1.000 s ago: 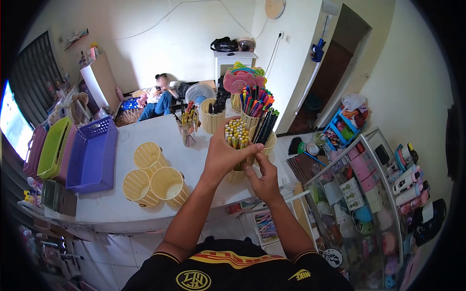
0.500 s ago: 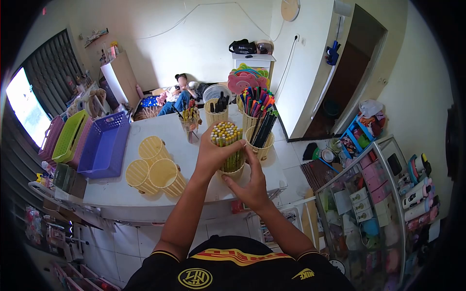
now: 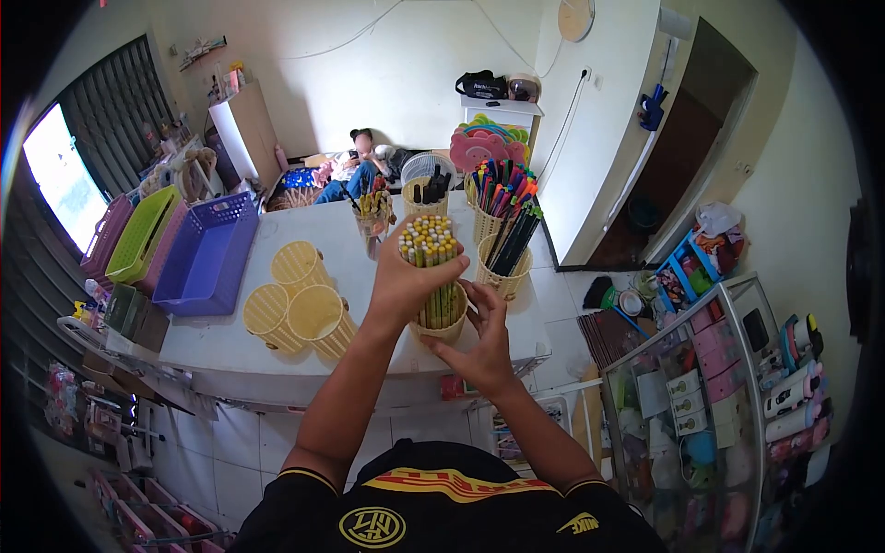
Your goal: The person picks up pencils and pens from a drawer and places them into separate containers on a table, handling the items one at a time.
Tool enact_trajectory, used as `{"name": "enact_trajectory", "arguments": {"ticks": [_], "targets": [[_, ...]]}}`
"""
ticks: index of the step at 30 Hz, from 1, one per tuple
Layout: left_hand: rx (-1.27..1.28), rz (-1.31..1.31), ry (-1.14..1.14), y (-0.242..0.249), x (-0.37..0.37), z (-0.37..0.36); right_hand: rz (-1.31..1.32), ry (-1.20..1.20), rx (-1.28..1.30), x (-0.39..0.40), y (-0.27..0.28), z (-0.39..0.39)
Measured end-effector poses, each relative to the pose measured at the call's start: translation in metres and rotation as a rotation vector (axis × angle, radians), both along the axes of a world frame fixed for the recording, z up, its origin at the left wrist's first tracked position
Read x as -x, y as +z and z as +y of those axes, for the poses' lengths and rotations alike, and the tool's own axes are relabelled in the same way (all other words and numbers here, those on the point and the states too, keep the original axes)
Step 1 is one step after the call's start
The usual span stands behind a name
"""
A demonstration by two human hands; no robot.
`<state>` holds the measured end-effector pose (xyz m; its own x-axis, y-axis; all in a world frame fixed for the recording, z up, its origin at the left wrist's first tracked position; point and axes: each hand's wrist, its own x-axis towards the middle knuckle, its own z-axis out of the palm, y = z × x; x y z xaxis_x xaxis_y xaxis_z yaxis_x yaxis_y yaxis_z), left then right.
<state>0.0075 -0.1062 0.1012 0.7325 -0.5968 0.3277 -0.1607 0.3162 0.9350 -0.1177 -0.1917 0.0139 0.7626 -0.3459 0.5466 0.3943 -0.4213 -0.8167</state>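
Note:
My left hand (image 3: 406,284) is wrapped round a thick bundle of yellow-green pencils (image 3: 430,244) with white and yellow ends. The bundle's lower part stands inside a cream woven cup (image 3: 445,332). Around that cup's right and lower side my right hand (image 3: 481,346) is closed. Just behind it are a cream cup of dark pens (image 3: 504,276), a cup of coloured markers (image 3: 487,223), a cup of black markers (image 3: 426,201) and a clear holder with brushes (image 3: 371,221). Three cream cups (image 3: 321,318) showing no contents stand together at the left.
A purple basket (image 3: 207,253) and a green basket (image 3: 143,235) lie at the table's left end. Beyond the white table (image 3: 387,355) a person (image 3: 355,170) sits by the wall with a phone. A glass cabinet (image 3: 682,396) is at the right.
The pencil bundle stands a little higher out of the cup, with my left hand raised along with it. The camera view has shifted slightly, moving the room to the right.

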Motion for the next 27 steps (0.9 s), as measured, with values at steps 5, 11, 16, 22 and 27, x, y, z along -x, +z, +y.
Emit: {"name": "enact_trajectory", "arguments": {"ticks": [5,11,16,22,27], "targets": [[-0.056,0.043,-0.005,-0.01,-0.005,0.001,-0.019,0.004,-0.028,0.001,-0.009,-0.001],[-0.209,0.056,-0.089,-0.006,-0.003,0.011,0.011,0.004,0.077,0.006,0.002,-0.006],[-0.153,-0.008,-0.122,-0.012,-0.002,0.018,-0.098,-0.028,0.154,0.007,0.031,-0.017],[0.279,-0.462,0.231,-0.007,0.003,0.015,-0.2,-0.018,0.338,-0.021,0.08,-0.028],[0.021,-0.798,0.177,-0.009,0.0,0.026,-0.154,0.02,0.403,-0.023,0.08,-0.03]]}}
